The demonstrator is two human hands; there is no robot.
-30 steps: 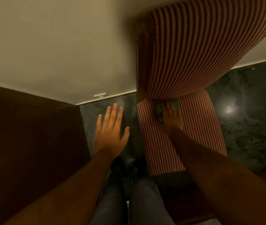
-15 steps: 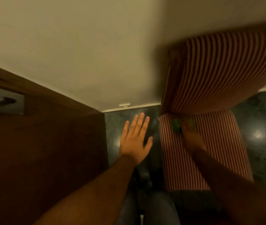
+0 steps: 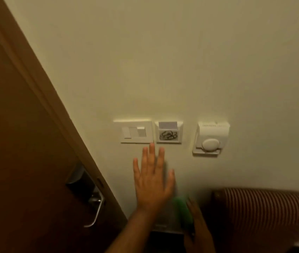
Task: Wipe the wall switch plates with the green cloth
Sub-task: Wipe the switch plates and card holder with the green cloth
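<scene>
A white switch plate (image 3: 136, 132) is fixed on the cream wall, with a white key-card holder plate (image 3: 169, 132) touching its right side and a white thermostat (image 3: 211, 137) further right. My left hand (image 3: 152, 179) is raised with fingers spread, its fingertips just below the switch plate, holding nothing. My right hand (image 3: 198, 225) is low at the bottom edge and holds the green cloth (image 3: 182, 210), which is blurred and sits well below the plates.
A brown wooden door (image 3: 17, 143) with a metal lever handle (image 3: 94, 209) fills the left side. A chair back in red-and-white striped fabric (image 3: 265, 210) stands against the wall at the lower right.
The view has swung up from the floor and the striped chair to the wall plates. My right hand lifted the green cloth off the chair seat. My left hand rose toward the switch plate.
</scene>
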